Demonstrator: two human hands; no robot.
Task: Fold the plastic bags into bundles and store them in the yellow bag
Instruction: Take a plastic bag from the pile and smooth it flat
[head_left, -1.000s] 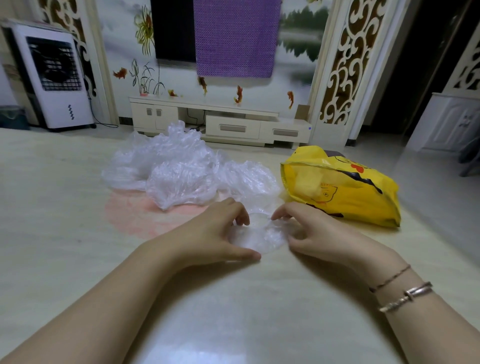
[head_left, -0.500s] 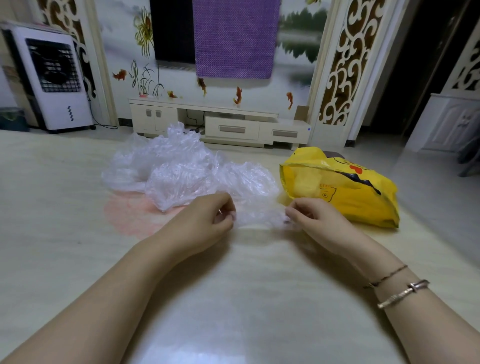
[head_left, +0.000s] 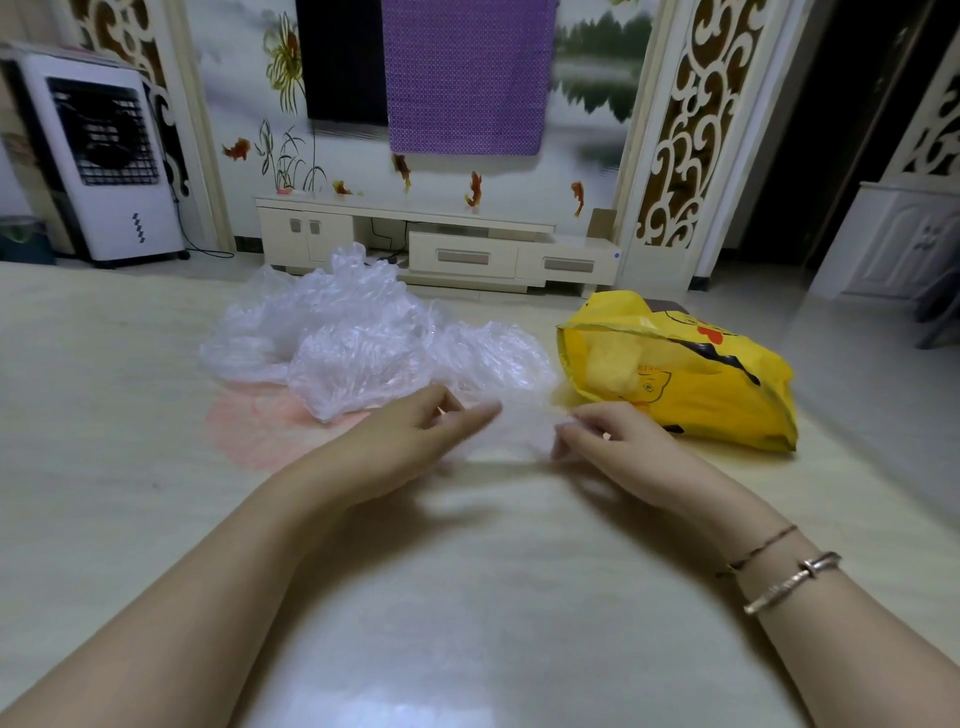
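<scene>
Plastic bag (head_left: 519, 428), clear and blurred, seemingly stretched between pinching fingers of left hand (head_left: 415, 441) and right hand (head_left: 618, 447).

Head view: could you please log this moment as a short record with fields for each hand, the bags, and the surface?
left hand: holds the left end of a clear plastic bag; fingers blurred
right hand: pinches the bag's right end
clear plastic bag: stretched between both hands, just above the table
pile of clear bags: loose and crumpled, behind the hands
yellow bag: lying on its side to the right, mouth facing the pile
wrist: bracelets on the right arm
</scene>
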